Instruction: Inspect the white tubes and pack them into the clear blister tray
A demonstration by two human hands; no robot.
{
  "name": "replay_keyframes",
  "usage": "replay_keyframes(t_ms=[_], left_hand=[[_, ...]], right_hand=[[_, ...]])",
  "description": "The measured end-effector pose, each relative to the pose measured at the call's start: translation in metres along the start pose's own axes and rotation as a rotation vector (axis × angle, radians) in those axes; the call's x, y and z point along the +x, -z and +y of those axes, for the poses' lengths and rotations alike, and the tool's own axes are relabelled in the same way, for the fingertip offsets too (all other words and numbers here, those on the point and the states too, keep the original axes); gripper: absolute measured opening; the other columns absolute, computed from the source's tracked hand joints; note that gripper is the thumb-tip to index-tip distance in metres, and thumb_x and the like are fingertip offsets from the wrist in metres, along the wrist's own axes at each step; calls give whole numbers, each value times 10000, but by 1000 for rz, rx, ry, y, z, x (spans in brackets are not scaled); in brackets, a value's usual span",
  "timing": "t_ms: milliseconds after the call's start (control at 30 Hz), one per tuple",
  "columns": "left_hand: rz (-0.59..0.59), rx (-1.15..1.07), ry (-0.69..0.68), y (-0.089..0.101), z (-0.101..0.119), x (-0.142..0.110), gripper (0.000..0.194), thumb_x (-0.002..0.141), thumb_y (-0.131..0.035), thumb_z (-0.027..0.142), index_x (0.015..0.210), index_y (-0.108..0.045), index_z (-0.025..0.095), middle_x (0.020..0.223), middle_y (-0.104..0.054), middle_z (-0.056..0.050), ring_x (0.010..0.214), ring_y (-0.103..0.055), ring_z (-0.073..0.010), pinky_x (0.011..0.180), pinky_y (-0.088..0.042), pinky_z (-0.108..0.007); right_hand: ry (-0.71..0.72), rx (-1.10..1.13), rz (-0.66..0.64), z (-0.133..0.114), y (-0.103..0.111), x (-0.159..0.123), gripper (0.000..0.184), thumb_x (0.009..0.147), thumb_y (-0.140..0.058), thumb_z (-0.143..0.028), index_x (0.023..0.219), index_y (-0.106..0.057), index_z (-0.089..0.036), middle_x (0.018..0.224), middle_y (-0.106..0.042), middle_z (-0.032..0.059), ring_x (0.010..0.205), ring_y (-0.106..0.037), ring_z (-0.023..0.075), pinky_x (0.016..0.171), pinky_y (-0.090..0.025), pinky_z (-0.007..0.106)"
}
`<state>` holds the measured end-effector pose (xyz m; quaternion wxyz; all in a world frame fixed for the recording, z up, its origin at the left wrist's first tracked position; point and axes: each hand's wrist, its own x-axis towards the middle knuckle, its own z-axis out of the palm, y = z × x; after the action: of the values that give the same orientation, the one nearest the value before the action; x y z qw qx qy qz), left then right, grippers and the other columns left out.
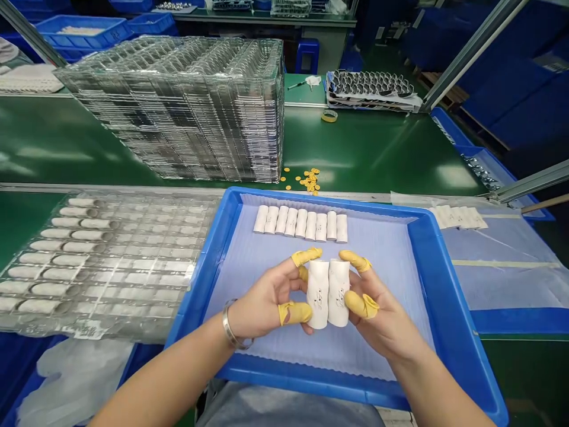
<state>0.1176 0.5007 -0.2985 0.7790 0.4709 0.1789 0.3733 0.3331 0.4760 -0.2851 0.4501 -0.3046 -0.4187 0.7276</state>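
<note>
Left hand, yellow-cotted fingers closed narrow, pinches a white cylinder between them; right hand pinches a second white cylinder, touching the first. Both look light, smooth, possibly fragile: hold by the sides.

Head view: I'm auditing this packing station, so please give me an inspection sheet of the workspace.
Surface: green bench; blue tray lined with pale blue sheet.
Job's things: left white cylinder and right white cylinder, side by side, held together; row of white cylinders on the sheet.
Hands: left hand and right hand grip one cylinder each; yellow finger cots; metal bracelet on left wrist.
Clutter: gold discs; tape roll.
Cables: nothing seen.
Surroundings: stacked clear plastic trays; filled clear tray; blue crates.
</note>
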Motion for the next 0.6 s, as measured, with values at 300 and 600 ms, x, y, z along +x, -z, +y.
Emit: replay_keyframes(t_ms=[300, 600], left_hand=[[8, -59, -5, -1, 3, 0, 726, 818, -773, 190, 1455, -489, 393, 1120, -588, -82, 904, -623, -174, 593, -632, -244], [-32, -95, -44, -3, 2, 0, 609, 850, -738, 160, 1365, -560, 433, 1131, -608, -49, 846, -625, -141, 586, -616, -221]], right_hand=[[39, 26, -6, 1, -5, 0, 430, 931, -790, -422, 1311, -593, -468, 1168, -614, 1, 774, -600, 106, 632, -489, 188], [60, 18, -51, 1, -5, -1, 400, 945, -774, -426, 1298, -588, -457, 1093, -636, -6, 845, -627, 137, 655, -498, 217]])
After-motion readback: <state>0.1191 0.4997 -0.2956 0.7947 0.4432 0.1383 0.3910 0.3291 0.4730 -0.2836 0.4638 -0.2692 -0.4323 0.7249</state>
